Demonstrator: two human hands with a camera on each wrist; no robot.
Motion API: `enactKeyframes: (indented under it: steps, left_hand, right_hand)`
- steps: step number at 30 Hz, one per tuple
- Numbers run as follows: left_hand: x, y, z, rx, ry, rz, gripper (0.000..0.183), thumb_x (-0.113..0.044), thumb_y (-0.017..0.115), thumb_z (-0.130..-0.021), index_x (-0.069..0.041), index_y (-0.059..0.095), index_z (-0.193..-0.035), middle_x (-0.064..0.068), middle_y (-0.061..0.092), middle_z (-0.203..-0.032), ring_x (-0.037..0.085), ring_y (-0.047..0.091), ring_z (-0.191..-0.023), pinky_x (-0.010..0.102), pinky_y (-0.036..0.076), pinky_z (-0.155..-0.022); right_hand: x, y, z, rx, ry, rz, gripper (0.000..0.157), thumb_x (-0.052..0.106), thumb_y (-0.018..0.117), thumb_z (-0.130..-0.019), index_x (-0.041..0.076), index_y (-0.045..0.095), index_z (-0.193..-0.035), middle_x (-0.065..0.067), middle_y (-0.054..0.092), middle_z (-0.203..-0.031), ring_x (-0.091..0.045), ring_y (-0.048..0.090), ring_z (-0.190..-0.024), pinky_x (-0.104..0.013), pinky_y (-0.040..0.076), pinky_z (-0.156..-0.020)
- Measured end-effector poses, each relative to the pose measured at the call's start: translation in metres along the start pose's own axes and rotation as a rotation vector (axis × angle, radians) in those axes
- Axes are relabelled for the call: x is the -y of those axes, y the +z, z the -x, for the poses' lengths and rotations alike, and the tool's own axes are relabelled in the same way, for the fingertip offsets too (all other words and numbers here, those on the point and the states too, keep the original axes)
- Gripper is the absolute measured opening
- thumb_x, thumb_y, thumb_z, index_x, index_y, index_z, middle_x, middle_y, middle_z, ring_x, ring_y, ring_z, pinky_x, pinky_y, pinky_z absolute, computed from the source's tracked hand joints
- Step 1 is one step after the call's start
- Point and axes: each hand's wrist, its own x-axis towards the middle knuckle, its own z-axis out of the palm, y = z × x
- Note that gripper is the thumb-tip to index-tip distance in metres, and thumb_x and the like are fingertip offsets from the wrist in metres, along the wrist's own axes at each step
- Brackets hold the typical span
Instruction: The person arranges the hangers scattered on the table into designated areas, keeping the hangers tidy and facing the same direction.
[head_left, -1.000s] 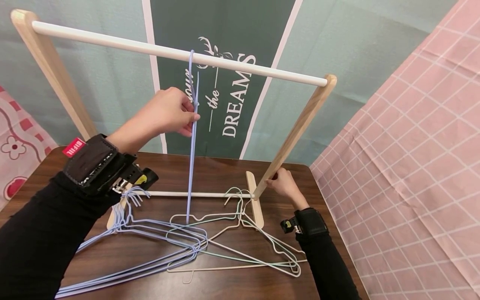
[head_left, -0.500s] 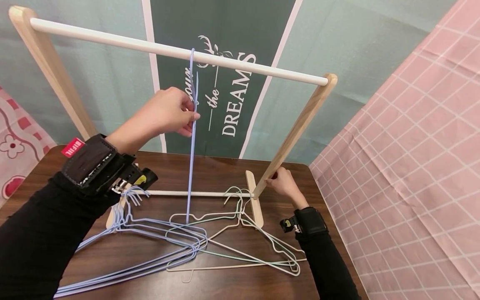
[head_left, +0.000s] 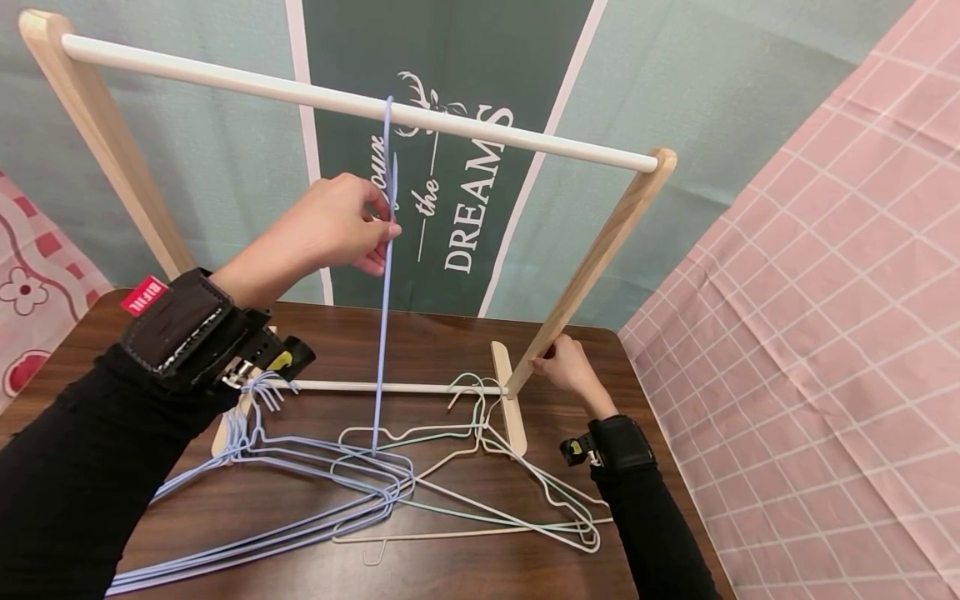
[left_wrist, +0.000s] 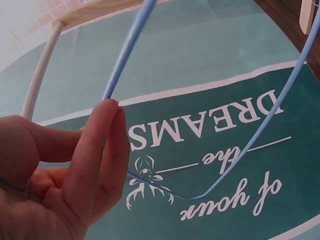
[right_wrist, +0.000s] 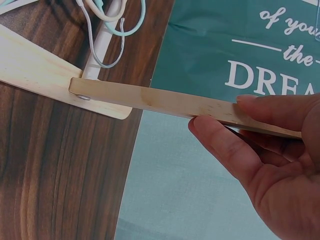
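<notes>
A blue hanger (head_left: 382, 333) hangs by its hook from the white top rail (head_left: 225, 75) of a wooden clothes rack. My left hand (head_left: 348, 221) pinches this hanger below the hook, between thumb and fingers. In the left wrist view the blue hanger (left_wrist: 132, 45) runs out of the fingertips and its far side curves across the backdrop. Low on the rack's right post (head_left: 592, 258), my right hand (head_left: 566, 365) grips the wood. The right wrist view shows the thumb and fingers of the right hand (right_wrist: 280, 165) on either side of the post (right_wrist: 170, 100).
Several blue hangers (head_left: 315, 454) lie overlapping on the brown table (head_left: 442, 575) at left. White, beige and green hangers (head_left: 510, 492) lie at right, partly under them. A white lower rail (head_left: 337, 387) joins the rack's feet. A pink checked cloth (head_left: 825, 333) borders the right side.
The hanger's hook has shifted very slightly to the right on the rail, and the hanger has turned a little. My right hand keeps its place on the post.
</notes>
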Motion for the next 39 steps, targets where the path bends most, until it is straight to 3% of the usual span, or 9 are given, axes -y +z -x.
enactKeyframes:
  steps: [19, 28, 39]
  left_hand:
    - [0.004, -0.006, 0.009, 0.053, -0.008, 0.077, 0.022, 0.004, 0.040, -0.092, 0.013, 0.049, -0.111, 0.017, 0.060, -0.075, 0.015, 0.061, -0.055, 0.029, 0.053, -0.056]
    - [0.018, -0.009, 0.014, 0.061, -0.004, -0.021, 0.018, 0.000, 0.047, -0.092, 0.010, 0.052, -0.105, 0.017, 0.060, -0.079, 0.018, 0.063, -0.058, 0.031, 0.053, -0.056]
    - [0.050, -0.008, 0.014, 0.084, 0.026, -0.160, 0.014, -0.002, 0.051, -0.089, 0.006, 0.056, -0.099, 0.013, 0.062, -0.079, 0.018, 0.063, -0.064, 0.032, 0.053, -0.057]
  right_hand:
    - [0.001, 0.000, 0.001, -0.004, -0.007, -0.003, 0.024, 0.003, 0.062, -0.084, -0.010, 0.057, -0.104, -0.021, 0.061, -0.085, -0.024, 0.060, -0.068, -0.031, 0.045, -0.056]
    - [0.002, -0.001, 0.001, 0.010, -0.005, -0.009, 0.024, 0.003, 0.062, -0.085, -0.010, 0.056, -0.104, -0.021, 0.061, -0.086, -0.027, 0.061, -0.070, -0.031, 0.046, -0.056]
    - [0.002, -0.001, 0.001, 0.012, -0.010, -0.017, 0.024, 0.004, 0.062, -0.085, -0.010, 0.056, -0.104, -0.022, 0.061, -0.086, -0.028, 0.060, -0.070, -0.031, 0.044, -0.055]
